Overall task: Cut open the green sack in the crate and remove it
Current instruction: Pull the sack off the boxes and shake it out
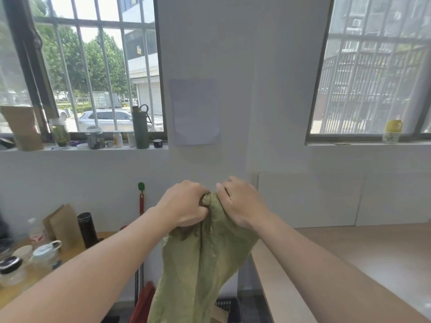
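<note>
Before a white wall between barred windows, left hand (184, 203) and right hand (242, 201) clenched the green sack's (205, 259) bunched top, apparently lifting it from the dark crate (229, 306) below.

I see my left hand (185, 203) and right hand (242, 201) bunching the green sack (200, 264), which hangs above the dark crate (229, 306)
</note>
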`<state>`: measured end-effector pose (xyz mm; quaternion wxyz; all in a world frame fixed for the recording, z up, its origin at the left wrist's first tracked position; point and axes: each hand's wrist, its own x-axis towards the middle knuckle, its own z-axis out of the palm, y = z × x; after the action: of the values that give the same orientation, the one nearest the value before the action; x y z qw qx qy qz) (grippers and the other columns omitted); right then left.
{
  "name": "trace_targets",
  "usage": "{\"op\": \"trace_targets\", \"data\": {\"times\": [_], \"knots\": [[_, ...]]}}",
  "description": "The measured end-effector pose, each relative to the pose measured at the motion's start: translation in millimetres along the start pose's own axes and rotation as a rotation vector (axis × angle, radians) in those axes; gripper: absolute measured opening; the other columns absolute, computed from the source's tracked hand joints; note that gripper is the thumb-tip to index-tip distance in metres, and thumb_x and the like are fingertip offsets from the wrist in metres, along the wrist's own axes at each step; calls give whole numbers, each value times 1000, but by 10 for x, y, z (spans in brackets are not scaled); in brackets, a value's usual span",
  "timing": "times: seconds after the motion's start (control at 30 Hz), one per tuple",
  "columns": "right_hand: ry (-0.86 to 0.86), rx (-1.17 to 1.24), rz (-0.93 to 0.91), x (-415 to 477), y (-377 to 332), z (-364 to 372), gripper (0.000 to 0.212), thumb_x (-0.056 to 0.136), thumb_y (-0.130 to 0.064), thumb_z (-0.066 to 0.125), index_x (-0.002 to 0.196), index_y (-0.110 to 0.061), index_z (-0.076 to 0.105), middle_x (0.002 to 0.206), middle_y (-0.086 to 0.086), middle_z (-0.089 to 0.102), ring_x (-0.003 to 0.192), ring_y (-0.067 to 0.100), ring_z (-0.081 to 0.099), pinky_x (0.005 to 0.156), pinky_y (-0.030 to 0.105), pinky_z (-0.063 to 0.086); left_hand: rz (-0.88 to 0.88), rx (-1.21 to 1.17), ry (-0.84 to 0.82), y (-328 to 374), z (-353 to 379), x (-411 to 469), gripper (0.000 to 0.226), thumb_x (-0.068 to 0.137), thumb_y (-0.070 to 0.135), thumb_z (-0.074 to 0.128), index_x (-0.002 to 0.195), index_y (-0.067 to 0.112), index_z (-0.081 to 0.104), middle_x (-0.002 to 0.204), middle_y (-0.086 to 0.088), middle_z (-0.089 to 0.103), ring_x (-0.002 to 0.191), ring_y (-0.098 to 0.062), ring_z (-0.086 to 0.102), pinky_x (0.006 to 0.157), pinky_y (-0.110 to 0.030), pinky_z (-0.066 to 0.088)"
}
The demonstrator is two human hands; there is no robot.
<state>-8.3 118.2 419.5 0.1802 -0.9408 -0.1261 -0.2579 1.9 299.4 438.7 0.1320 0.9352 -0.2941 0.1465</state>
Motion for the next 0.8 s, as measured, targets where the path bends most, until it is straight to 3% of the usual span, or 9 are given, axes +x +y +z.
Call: {"op": "trace_targets", "data": {"times": [0.13,0.23,0.33,0.43,0.57,0.7,0.8], "knots": [[246,-228,-192,-105,-43,-91,45,95,-43,41,115,-12,67,110,7,63,89,30,61,79,41,46,-100,-179,11,-9,-26,83,15,75,20,55,60,17,52,63,-3,62,68,-31,60,61,-37,49],[209,-336,-288,-251,-68,-80,65,81,-41,54,136,-5,56,125,13,57,105,33,57,91,44,45,-214,-327,-30,-18,-81,178,19,82,9,55,64,12,58,67,-6,65,67,-26,59,59,-32,46],[112,-443,-251,-284,-1,-43,85,67,-31,65,145,-7,42,131,12,51,114,34,50,103,48,41,-262,-437,-108,-21,-142,249,13,77,12,56,64,11,59,66,-4,60,64,-24,52,62,-32,44],[211,-488,-207,-236,8,37,55,72,-9,59,127,-8,53,107,10,58,89,34,57,82,44,48,-249,-447,-205,16,-204,242,8,66,20,57,63,13,55,63,-3,51,61,-21,46,62,-34,40],[329,-511,-254,-194,-34,61,17,76,-1,51,89,-11,57,74,5,56,60,28,56,55,37,42,-217,-385,-295,25,-220,193,16,65,23,61,59,18,47,56,4,45,55,-18,42,57,-34,36],[218,-474,-229,-142,-60,78,27,63,2,73,77,-13,55,67,4,56,52,28,55,48,32,33,-67,-152,-269,35,-242,91,29,66,41,69,71,15,57,67,4,61,64,-16,58,64,-35,52],[90,-428,-204,-107,-115,55,22,74,0,69,85,-12,55,75,5,60,58,30,60,50,32,29,-21,20,-281,79,-265,-10,52,57,57,72,93,24,55,90,6,63,86,-17,62,79,-42,57]]}}
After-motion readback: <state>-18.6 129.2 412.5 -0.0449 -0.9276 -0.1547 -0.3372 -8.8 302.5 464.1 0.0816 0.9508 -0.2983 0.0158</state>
